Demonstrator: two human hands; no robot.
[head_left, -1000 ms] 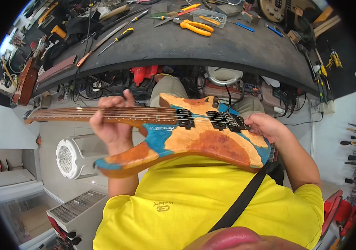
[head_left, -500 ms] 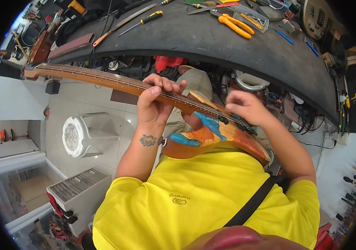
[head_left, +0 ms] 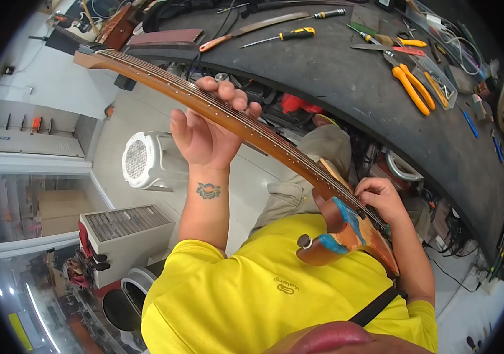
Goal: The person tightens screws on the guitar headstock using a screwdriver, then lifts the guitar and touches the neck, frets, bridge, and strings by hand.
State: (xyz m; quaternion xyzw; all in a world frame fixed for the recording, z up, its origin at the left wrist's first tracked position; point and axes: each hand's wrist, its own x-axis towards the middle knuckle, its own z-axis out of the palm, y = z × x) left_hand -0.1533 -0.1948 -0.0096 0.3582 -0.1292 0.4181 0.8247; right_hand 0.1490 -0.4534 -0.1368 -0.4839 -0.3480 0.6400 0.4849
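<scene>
An electric guitar (head_left: 346, 218) with a blue and wood-coloured body lies across my lap, its long neck slanting up to the headstock at upper left. Under the middle of the neck is my left hand (head_left: 213, 127), its fingers curled over onto the strings and its thumb sticking out, off the back of the neck. My right hand (head_left: 379, 197) rests at the strings over the body, with the fingers bent inward; whether they pinch anything is too small to tell.
A dark workbench (head_left: 323, 65) holds orange-handled pliers (head_left: 411, 88), a yellow-black screwdriver (head_left: 281, 36), a file and a tray of small parts. On the floor at left stand a white stool (head_left: 146, 160) and a drawer cabinet (head_left: 125, 227).
The view has turned towards the left. My left hand has slid along the neck towards the headstock, and its thumb has come away. My right hand has come down to the strings.
</scene>
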